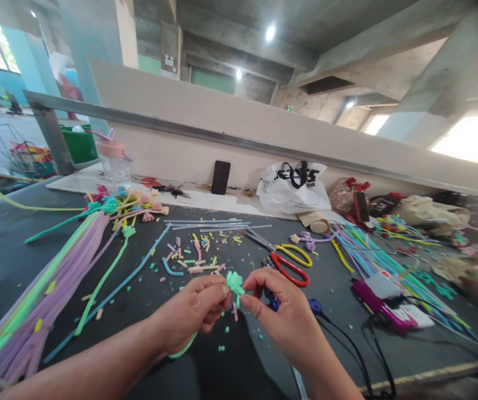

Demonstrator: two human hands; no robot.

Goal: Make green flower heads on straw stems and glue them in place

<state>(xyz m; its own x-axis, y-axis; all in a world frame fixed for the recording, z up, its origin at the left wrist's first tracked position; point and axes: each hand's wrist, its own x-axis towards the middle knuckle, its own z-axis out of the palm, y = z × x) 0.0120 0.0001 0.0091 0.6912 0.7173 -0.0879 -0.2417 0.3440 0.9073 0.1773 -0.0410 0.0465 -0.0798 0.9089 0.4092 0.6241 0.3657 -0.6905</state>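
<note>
My left hand [197, 311] and my right hand [283, 311] meet over the dark table [5, 261], both pinching a small green pipe-cleaner flower [234, 281]. Its green stem runs down under my left palm and curls out below the wrist. Red-handled scissors [289, 269] and yellow-handled scissors [295, 254] lie just beyond my right hand. Short cut bits of pink, green and yellow pipe cleaner [193, 253] are scattered in front of my hands.
A long bundle of purple and green pipe cleaners [43, 289] lies at left, with finished flowers [126, 203] behind it. A blue-green bundle [372, 255], black cables [347, 339] and a magenta device [372, 300] are at right. A phone [220, 177] and white bag [293, 186] stand at the back wall.
</note>
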